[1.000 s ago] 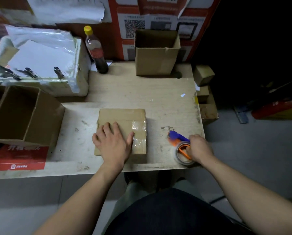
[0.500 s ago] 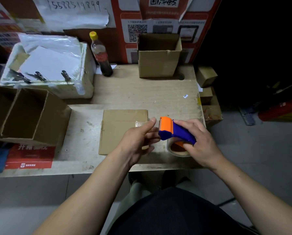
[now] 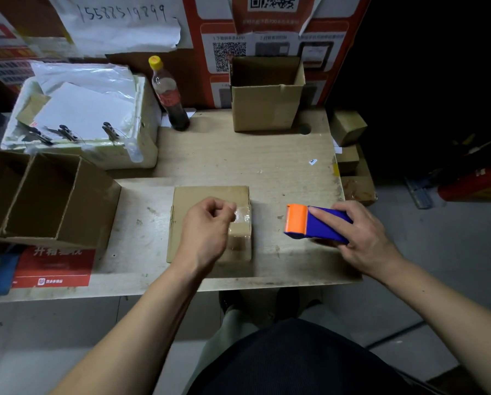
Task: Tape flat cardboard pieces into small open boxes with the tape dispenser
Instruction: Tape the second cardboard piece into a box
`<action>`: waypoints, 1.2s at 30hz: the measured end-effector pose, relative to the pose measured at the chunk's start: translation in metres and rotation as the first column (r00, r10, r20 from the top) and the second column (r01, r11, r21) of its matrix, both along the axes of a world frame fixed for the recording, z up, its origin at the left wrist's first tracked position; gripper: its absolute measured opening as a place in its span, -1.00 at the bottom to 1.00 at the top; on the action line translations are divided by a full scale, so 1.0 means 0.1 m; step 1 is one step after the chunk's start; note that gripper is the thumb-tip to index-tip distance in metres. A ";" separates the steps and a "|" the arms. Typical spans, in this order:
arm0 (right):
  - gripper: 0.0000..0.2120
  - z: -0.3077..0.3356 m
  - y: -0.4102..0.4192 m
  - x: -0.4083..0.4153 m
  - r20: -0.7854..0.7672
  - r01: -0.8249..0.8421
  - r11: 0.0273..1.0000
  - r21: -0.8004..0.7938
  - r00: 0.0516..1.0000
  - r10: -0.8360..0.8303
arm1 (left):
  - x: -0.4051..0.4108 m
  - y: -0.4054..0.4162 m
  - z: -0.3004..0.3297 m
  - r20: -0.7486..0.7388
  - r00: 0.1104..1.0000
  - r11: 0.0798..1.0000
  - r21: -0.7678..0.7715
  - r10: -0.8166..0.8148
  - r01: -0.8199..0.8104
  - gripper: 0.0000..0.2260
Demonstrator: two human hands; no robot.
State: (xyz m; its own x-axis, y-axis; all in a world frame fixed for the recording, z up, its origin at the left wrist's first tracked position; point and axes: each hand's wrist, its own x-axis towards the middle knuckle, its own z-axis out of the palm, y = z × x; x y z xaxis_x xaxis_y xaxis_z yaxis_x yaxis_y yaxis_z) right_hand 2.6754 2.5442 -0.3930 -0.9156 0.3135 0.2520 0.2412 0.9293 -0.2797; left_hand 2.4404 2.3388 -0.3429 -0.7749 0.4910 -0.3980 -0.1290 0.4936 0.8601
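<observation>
A flat folded cardboard piece [image 3: 193,201] lies on the table's near middle, with clear tape [image 3: 240,238] along its right edge. My left hand [image 3: 207,229] hovers over it, thumb and forefinger pinched together at what looks like a clear tape end [image 3: 240,215]. My right hand [image 3: 364,238] grips the blue and orange tape dispenser [image 3: 310,223] just right of the cardboard, its orange end pointing at my left hand. The strip between them is hard to make out.
An open divided box [image 3: 47,195] stands at the left and an open small box [image 3: 267,95] at the back. A dark bottle [image 3: 168,95] and a white foam box [image 3: 96,118] stand at the back left. Small boxes [image 3: 348,129] are stacked past the table's [image 3: 267,166] right edge.
My right hand picked the dispenser up from the table. My left hand left the cardboard, met the dispenser's orange end, then drew back left over the cardboard as the dispenser moved right.
</observation>
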 end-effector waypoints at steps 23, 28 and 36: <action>-0.61 0.01 0.03 -0.79 0.209 0.245 0.144 -0.959 0.952 -0.223 | 0.08 0.34 0.26 -0.401 0.830 0.920 -0.221 -0.387 0.323 -0.87; -0.75 0.16 -0.46 -1.07 0.111 0.114 0.085 -0.990 0.993 -0.042 | -0.02 0.22 0.10 -0.352 0.876 0.936 -0.239 -0.330 0.257 -0.85; -0.76 -0.39 -0.62 -1.08 0.474 0.326 -0.420 -0.847 0.820 -0.320 | 0.02 -0.03 -0.57 -0.296 0.942 0.941 -0.335 -0.157 0.051 -0.78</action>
State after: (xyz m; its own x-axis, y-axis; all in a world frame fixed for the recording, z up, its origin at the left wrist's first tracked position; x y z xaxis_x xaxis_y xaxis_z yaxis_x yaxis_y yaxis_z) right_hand 2.5675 2.4823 -0.4318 -0.5306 0.3754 -0.7600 0.3690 -0.7048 -0.6058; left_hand 2.4422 2.3359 -0.4003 -0.8368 0.4635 -0.2912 0.1884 0.7433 0.6418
